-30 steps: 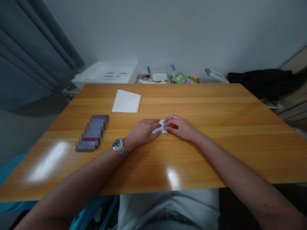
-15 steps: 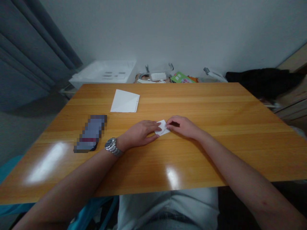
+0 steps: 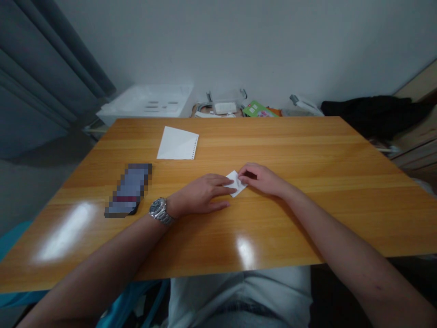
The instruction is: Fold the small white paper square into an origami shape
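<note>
A small piece of folded white paper [image 3: 233,176] lies on the wooden table between my two hands. My left hand [image 3: 204,193], with a metal watch [image 3: 161,211] at its wrist, rests with fingers stretched out, some fingertips lying on the paper's left part and the thumb on the wood below it. At the paper's right side, my right hand [image 3: 261,178] pinches a raised part of it between thumb and fingers. Fingers cover parts of the paper, so its exact folds are hard to make out.
A larger white sheet with a perforated edge [image 3: 177,143] lies farther back on the table [image 3: 290,150]. To the left is a phone [image 3: 129,189], blurred out. Behind the table stand a white plastic tray [image 3: 150,100], a green booklet [image 3: 258,109] and dark cloth [image 3: 368,114].
The paper has shifted slightly right and turned a little. My left fingers have spread and slid right, the thumb coming off the paper. My right hand has moved slightly right, still pinching.
</note>
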A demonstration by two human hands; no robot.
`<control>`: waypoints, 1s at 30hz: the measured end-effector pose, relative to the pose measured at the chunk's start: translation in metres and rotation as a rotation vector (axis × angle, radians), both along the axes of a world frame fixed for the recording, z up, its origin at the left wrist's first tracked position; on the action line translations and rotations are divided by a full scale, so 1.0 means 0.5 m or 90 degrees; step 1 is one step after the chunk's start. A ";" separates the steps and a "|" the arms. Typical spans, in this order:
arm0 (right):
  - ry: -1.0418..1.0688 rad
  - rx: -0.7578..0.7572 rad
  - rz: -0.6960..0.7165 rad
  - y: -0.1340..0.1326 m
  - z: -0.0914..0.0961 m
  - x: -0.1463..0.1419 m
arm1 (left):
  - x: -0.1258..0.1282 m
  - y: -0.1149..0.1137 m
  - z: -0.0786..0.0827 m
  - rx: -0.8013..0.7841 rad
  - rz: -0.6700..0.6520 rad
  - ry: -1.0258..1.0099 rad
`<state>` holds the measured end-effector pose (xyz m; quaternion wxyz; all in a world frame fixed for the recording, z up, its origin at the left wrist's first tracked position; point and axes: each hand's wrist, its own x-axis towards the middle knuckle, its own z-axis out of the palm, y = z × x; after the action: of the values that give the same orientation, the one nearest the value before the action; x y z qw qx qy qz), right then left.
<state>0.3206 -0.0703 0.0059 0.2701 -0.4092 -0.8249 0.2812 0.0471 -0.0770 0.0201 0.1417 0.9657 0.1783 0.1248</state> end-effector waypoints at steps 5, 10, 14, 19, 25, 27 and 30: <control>-0.001 0.019 -0.010 0.000 -0.004 -0.007 | -0.006 -0.005 0.006 -0.049 -0.019 -0.009; -0.014 0.045 -0.013 0.001 -0.008 -0.012 | -0.006 -0.007 0.008 -0.035 -0.017 -0.001; -0.028 0.063 -0.012 0.004 -0.013 -0.015 | -0.003 -0.009 0.009 -0.038 -0.014 0.001; -0.017 0.068 -0.022 0.001 -0.017 -0.021 | 0.002 -0.010 0.009 -0.037 -0.011 -0.011; -0.030 0.077 -0.056 -0.007 -0.013 -0.031 | 0.001 -0.010 0.007 -0.023 -0.008 0.005; -0.039 0.081 -0.069 -0.008 -0.013 -0.033 | 0.000 -0.010 0.007 -0.022 -0.006 0.012; -0.046 0.085 -0.081 -0.009 -0.013 -0.035 | 0.000 -0.010 0.007 -0.019 -0.005 0.026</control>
<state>0.3030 -0.0748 -0.0008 0.2845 -0.4520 -0.8231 0.1930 0.0469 -0.0819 0.0235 0.1530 0.9664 0.1795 0.1018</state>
